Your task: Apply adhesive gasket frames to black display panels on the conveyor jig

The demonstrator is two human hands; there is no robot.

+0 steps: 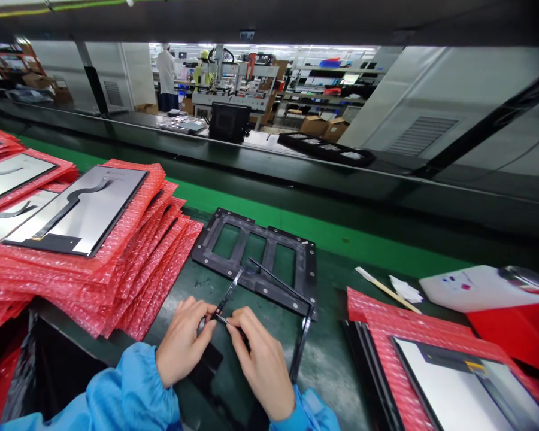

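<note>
Electronics factory: stacked screen panels (101,209), machinery (233,96) behind

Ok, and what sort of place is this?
It looks like an electronics factory, probably a display assembly line. Flat screen-like panels with ribbon cables lie on stacks of red bubble wrap, a black slotted fixture lies on the bench, and machinery stands in the background.

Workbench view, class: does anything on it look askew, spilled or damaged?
Mildly: the red bubble-wrap stack on the left has its layers fanned unevenly, and a crumpled white scrap lies beside the thin stick. No spill or clear damage shows.
</note>
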